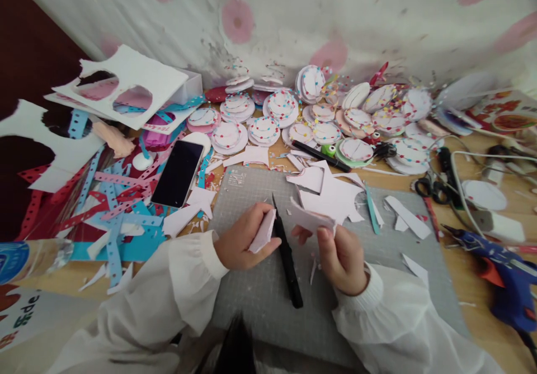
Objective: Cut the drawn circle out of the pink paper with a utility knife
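My left hand (245, 238), in a white sleeve, is closed on a small white cut piece of foam board (264, 233). In my right hand (342, 254), a larger white offcut of foam board (308, 217) is pinched between thumb and fingers. Between the two hands a black craft knife (287, 262) lies on the grey cutting mat (247, 312), its blade pointing away from me. Beyond my right hand, several white cut scraps (331, 195) are heaped on the mat. A thin teal strip (371, 209) lies to their right.
Several round layered discs with beaded wire (264, 131) line the back. To the left are a phone (178, 173), coloured punched strips (113, 240), boards with round holes (126, 91) and a plastic bottle (33, 257). At right lie scissors (432, 187) and a blue glue gun (503, 279).
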A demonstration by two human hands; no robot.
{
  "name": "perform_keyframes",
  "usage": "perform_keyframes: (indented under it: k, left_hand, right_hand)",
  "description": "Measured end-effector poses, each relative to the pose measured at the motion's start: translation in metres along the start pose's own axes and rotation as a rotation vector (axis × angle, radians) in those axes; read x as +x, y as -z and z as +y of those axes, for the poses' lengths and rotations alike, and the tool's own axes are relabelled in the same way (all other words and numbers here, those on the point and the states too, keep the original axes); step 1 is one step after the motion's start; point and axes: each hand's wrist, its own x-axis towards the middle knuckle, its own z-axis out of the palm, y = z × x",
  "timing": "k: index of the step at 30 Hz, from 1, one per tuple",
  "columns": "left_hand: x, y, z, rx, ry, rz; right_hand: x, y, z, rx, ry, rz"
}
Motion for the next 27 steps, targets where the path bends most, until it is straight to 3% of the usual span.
perform_keyframes:
  k: [4, 6, 8, 9, 11, 13, 16, 18, 21, 24, 27]
  left_hand:
    - [-0.002, 0.001, -0.008, -0.102, -0.063, 0.065]
    - [-0.002, 0.001, -0.01, -0.133, -0.057, 0.081]
    - [-0.001, 0.0, -0.009, -0.14, -0.019, 0.09]
    - [-0.001, -0.002, -0.008, -0.146, 0.003, 0.103]
    - [0.0, -0.004, -0.006, -0.175, 0.036, 0.153]
    - [0.001, -0.005, -0.006, -0.23, 0.051, 0.225]
    - [0.004, -0.004, -0.009, -0.416, 0.107, 0.272]
    - [0.007, -0.002, -0.011, -0.647, 0.153, 0.247]
    - [0.011, 0.0, -0.011, -0.964, 0.207, 0.201]
    - [0.014, 0.001, -0.008, -1.088, 0.257, 0.177]
    - [0.014, 0.0, -0.006, -1.153, 0.31, 0.104]
  right_hand:
    - [0.015, 0.004, 0.017, -0.422, 0.023, 0.295]
    - [0.02, 0.005, 0.021, -0.654, 0.038, 0.375]
    - [0.021, 0.001, 0.018, -0.736, 0.089, 0.375]
    - [0.019, -0.002, 0.015, -0.713, 0.122, 0.334]
    - [0.012, -0.014, 0.005, -0.605, 0.168, 0.13]
    - [0.002, -0.026, -0.005, -0.556, 0.105, -0.102]
    - [-0.007, -0.034, -0.009, -0.497, -0.025, -0.229]
    - [-0.007, -0.032, -0.004, -0.38, -0.106, -0.212]
    - [0.001, -0.023, 0.005, -0.074, -0.22, -0.082]
    - [0.011, -0.013, 0.007, 0.278, -0.355, 0.064]
    - [0.016, -0.007, 0.001, 0.596, -0.547, 0.069]
